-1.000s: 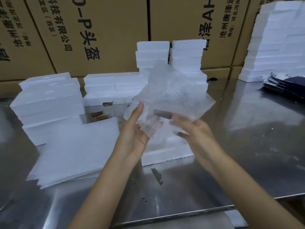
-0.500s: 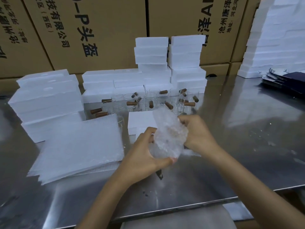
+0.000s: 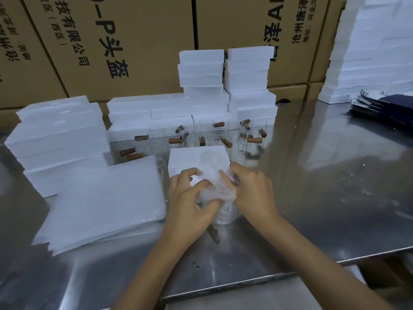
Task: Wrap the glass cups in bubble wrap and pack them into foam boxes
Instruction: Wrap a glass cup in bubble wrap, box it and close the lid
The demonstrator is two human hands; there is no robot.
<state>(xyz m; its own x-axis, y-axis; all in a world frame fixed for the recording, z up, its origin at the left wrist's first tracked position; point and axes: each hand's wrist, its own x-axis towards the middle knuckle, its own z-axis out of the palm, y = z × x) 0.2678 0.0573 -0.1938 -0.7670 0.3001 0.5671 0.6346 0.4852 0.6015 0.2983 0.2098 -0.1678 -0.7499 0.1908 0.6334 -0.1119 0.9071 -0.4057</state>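
Observation:
A glass cup bundled in bubble wrap (image 3: 215, 193) sits between both hands, low over the steel table. My left hand (image 3: 190, 202) curls round its left side, thumb across the front. My right hand (image 3: 251, 193) grips its right side and top. Directly behind the bundle lies a white foam box (image 3: 190, 158). Several bare glass cups with brown wooden handles (image 3: 214, 135) stand beyond that box. A flat stack of bubble wrap sheets (image 3: 107, 202) lies to the left of my hands.
Foam boxes are stacked at the left (image 3: 60, 139), at the back centre (image 3: 225, 86) and at the far right (image 3: 375, 52). Brown cardboard cartons (image 3: 134, 41) wall off the back. Dark flat items (image 3: 384, 108) lie at the right. The steel table's front edge (image 3: 290, 274) runs near me.
The spread sheet of bubble wrap has been gathered round the cup into a tight bundle. Both hands have come down with it, from chest height to just above the table.

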